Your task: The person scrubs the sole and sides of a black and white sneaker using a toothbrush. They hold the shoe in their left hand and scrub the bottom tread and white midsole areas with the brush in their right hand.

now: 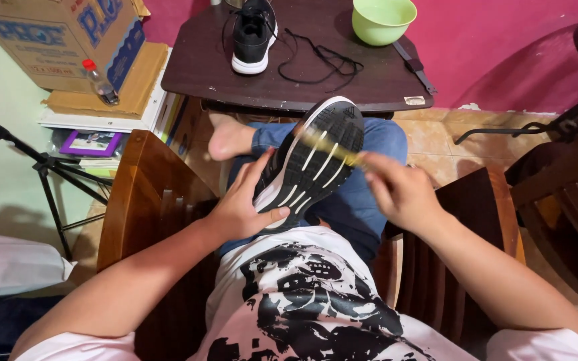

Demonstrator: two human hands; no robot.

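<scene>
A black sneaker (312, 157) rests sole-up on my lap, its dark tread crossed by white stripes. My left hand (242, 204) grips the heel end, thumb pressed on the sole. My right hand (399, 190) holds a thin yellowish brush (329, 148), blurred by motion, laid across the sole near the toe. A second black sneaker (254, 33) stands upright on the dark table (369, 83) ahead, with a loose black lace (319, 60) beside it.
A light green bowl (382, 19) sits on the table's far right. A cardboard box (61, 37) and a small bottle (98, 81) stand at the left over a shelf. Wooden chair arms (145, 194) flank me; a black tripod (48, 167) stands left.
</scene>
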